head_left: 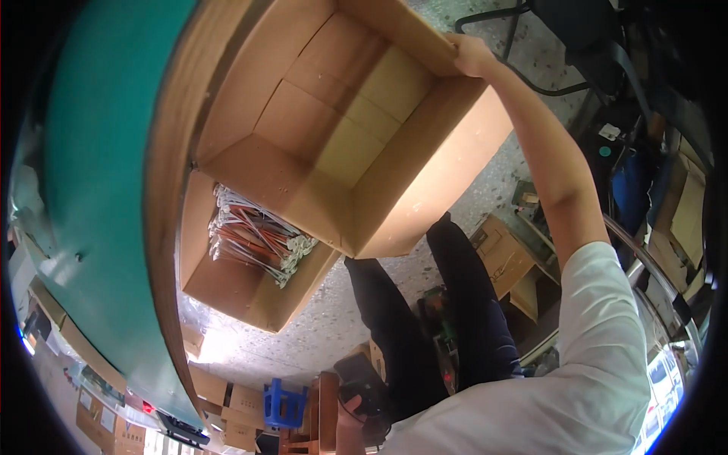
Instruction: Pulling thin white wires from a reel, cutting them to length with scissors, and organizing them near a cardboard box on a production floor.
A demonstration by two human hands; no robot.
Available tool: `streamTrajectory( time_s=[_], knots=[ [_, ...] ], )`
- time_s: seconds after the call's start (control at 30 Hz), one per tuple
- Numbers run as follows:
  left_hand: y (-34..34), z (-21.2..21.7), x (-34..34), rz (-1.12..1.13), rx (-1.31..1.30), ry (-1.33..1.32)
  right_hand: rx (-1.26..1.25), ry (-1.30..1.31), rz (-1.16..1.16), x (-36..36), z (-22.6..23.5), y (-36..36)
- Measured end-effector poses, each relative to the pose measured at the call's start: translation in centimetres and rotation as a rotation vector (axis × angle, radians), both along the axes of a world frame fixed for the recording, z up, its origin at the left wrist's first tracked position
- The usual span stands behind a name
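Observation:
A large, bare-bottomed cardboard box [303,163] stands tilted beside the table edge. My right hand [472,57] is closed over its rim at the far right corner, the arm stretched out from the right. Partly beneath and to the left of it is a second open cardboard box [227,284]. Inside this one lies a heap of white and reddish-brown cable-like strips [258,235] with white ends. Low in the picture, my left hand [350,415] is curled against a dark object [368,390] near my body; what that object is cannot be made out.
A green-topped table [114,189] with a wooden edge runs along the left. A blue plastic stool [284,406] and stacked cartons stand at the bottom left. A black chair [580,38] is at the far right, and an open carton [504,258] sits right of my legs.

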State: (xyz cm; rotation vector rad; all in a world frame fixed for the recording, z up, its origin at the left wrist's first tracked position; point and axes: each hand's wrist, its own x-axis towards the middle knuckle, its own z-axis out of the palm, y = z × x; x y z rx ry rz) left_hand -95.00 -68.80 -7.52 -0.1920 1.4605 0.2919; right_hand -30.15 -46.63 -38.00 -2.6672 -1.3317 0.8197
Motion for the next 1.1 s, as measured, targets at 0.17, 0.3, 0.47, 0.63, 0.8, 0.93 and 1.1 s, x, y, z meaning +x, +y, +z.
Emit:
streamTrajectory(
  time_s=[0.17, 0.3, 0.47, 0.63, 0.8, 0.93, 1.1],
  knots=[
    [-1.2, -0.5, -0.7, 0.031, 0.009, -0.074, -0.057, 0.04, -0.014, -2.5, 0.8, -1.6],
    [-1.1, -0.1, 0.2, 0.014, -0.089, -0.13, -0.166, 0.104, -0.015, -3.6, 1.3, -1.2],
    [-0.3, -1.3, 3.3, -0.024, -0.125, -0.181, -0.071, 0.17, -0.069, -0.9, 0.1, -4.7],
    [0.7, 1.8, 7.2, -0.099, 0.014, -0.246, -0.059, -0.001, -0.341, -3.8, 4.7, -5.7],
    [4.3, 6.8, 13.2, -0.311, 0.182, -0.181, 0.097, 0.019, -0.258, -12.4, 9.8, -20.5],
    [6.6, 11.7, 12.8, -0.496, 0.478, -0.198, -0.617, 0.464, 0.016, -20.4, 31.1, -28.3],
    [12.6, 18.7, 14.2, -0.557, 0.721, -0.383, -0.668, 0.461, -0.347, -28.4, 44.3, -38.8]
  ],
)
